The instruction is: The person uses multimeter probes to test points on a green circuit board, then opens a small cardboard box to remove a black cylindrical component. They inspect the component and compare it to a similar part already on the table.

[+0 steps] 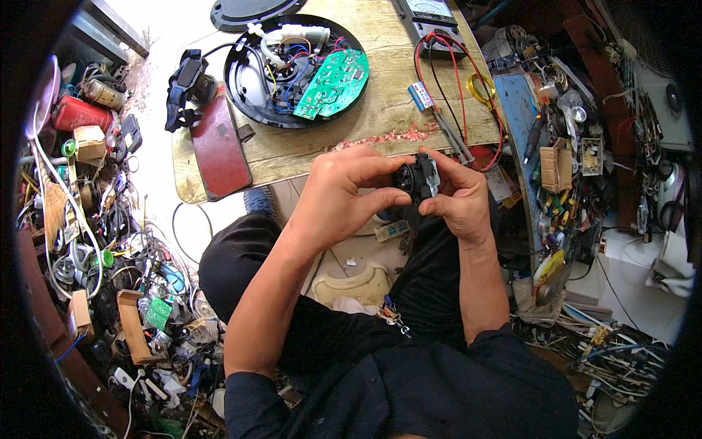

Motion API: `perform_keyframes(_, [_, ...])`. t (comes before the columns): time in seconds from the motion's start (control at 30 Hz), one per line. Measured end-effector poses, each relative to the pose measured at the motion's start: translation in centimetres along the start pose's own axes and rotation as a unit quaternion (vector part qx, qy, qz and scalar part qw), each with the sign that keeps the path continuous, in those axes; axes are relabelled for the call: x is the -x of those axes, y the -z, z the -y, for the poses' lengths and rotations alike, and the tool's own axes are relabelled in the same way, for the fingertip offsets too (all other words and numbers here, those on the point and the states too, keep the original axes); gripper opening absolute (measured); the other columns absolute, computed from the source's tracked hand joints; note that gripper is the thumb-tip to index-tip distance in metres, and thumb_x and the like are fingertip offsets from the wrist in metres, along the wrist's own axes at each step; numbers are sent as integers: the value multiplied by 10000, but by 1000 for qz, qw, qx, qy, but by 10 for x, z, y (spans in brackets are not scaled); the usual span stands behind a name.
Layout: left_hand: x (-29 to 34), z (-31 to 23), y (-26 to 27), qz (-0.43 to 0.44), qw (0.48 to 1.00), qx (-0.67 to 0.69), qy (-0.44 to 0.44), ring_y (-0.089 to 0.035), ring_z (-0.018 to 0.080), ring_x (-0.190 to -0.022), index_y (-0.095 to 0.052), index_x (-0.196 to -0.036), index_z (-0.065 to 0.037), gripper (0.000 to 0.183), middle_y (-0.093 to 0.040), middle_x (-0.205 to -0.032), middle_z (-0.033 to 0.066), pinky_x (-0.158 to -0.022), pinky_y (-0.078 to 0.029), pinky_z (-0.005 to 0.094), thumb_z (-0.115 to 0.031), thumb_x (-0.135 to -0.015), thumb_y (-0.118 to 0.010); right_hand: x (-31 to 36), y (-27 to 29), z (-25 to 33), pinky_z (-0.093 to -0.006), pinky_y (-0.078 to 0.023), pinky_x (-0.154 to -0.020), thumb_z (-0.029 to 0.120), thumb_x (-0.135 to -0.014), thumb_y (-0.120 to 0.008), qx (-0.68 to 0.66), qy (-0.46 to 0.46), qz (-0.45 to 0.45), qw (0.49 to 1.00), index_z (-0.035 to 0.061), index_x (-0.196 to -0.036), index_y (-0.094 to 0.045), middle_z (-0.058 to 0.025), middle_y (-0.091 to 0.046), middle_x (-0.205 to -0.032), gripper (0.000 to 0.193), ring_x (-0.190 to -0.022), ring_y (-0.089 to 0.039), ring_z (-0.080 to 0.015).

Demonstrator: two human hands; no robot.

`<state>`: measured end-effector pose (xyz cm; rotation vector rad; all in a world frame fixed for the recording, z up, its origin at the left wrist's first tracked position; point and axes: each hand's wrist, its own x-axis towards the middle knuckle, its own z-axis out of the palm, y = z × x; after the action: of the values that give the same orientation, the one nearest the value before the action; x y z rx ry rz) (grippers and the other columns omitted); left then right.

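Between my two hands, over my lap and just off the table's near edge, is a small black part (418, 178) with a round ribbed side and a light metal bracket; its exact kind I cannot make out. My left hand (344, 189) pinches its round side between thumb and fingers. On the bracket side, my right hand (462, 201) grips it the same way. Beyond them on the wooden table (387, 80) sits an opened round black housing (274, 119), holding coloured wires, a pale cylinder and a green circuit board (333, 86).
An analog multimeter (433, 18) with red and black leads stands at the far right of the table. A dark red plate (221, 150) lies at the table's left, beside a black corded part (191, 82). Heaped electronic scrap (157, 311) and a cluttered tool shelf (559, 183) flank me.
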<state>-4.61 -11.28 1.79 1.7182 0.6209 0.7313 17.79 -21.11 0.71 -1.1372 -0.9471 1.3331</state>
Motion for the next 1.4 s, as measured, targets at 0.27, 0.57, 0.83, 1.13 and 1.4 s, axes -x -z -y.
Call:
perform_keyframes(0.27, [0, 7, -5, -13, 973, 204, 111, -681, 117, -990, -714, -1262, 11, 411, -721, -1044, 41, -893, -560, 282, -25, -870, -831, -4, -4, -3, -326, -547, -1004, 46, -771, -909, -27, 5, -17, 999, -65, -1471, -529, -124, -685, -1324, 804, -1163, -676, -182])
perform_keyframes(0.57, [2, 4, -2, -24, 960, 246, 134, -690, 132, -1051, -665, -1328, 5, 473, -724, -1150, 69, -935, -576, 290, -8, -882, -820, -7, -3, -1, -318, -568, -971, 124, -800, -906, -37, 2, -16, 999, -64, -1482, -514, -121, -673, -1340, 809, -1160, -674, -179])
perform_keyframes(0.83, [0, -2, -11, -109, 966, 206, 114, -717, 130, -951, -689, -1167, 29, 428, -734, -1097, 87, -842, -602, 269, -42, -802, -900, -7, -3, -3, -367, -619, -909, 239, -846, -881, -95, -15, 9, 995, -59, -1516, -456, -148, -671, -1338, 848, -1151, -688, -221])
perform_keyframes(1.13, [1, -5, -24, -204, 976, 64, -31, -745, 133, -839, -678, -1138, 24, 521, -767, -979, 94, -742, -620, 279, -122, -727, -963, -8, -8, -6, -412, -650, -893, 358, -931, -786, -189, -47, 40, 980, -37, -1533, -404, -169, -625, -1390, 815, -1172, -690, -278])
perform_keyframes(1.4, [-5, -5, -28, -237, 966, 69, -70, -748, 139, -792, -604, -1212, 8, 654, -762, -981, 109, -670, -615, 266, -127, -696, -983, -14, -6, -15, -457, -653, -886, 386, -965, -742, -247, -53, 48, 966, -15, -1544, -392, -181, -594, -1423, 786, -1205, -673, -317])
